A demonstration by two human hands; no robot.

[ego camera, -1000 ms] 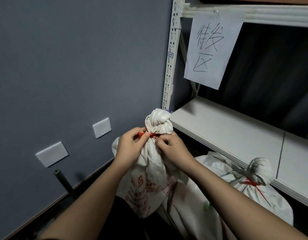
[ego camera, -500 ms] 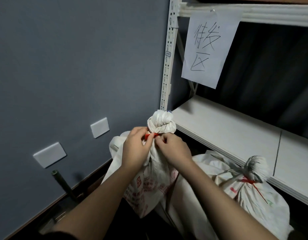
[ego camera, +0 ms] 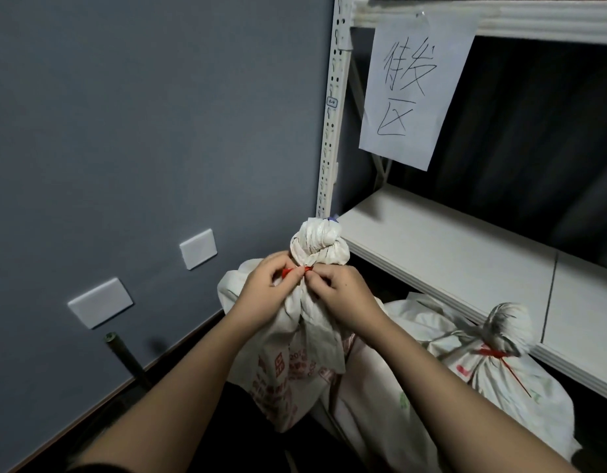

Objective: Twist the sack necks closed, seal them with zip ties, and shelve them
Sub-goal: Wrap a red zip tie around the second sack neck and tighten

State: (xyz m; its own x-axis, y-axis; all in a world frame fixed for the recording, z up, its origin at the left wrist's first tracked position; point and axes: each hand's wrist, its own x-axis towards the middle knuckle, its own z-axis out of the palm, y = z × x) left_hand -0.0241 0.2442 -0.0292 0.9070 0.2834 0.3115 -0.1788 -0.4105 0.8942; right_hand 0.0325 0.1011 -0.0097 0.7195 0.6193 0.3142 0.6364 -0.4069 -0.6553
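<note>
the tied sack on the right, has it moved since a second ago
No. The tied sack stays tucked under the front edge of the shelf board as before; its small shift in frame matches the shelf's, so that is camera motion.

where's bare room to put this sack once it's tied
The white shelf board is bare from the upright post rightward, under the paper sign. Below it is crowded: the tied sack and the sack in hand fill the floor space.
</note>
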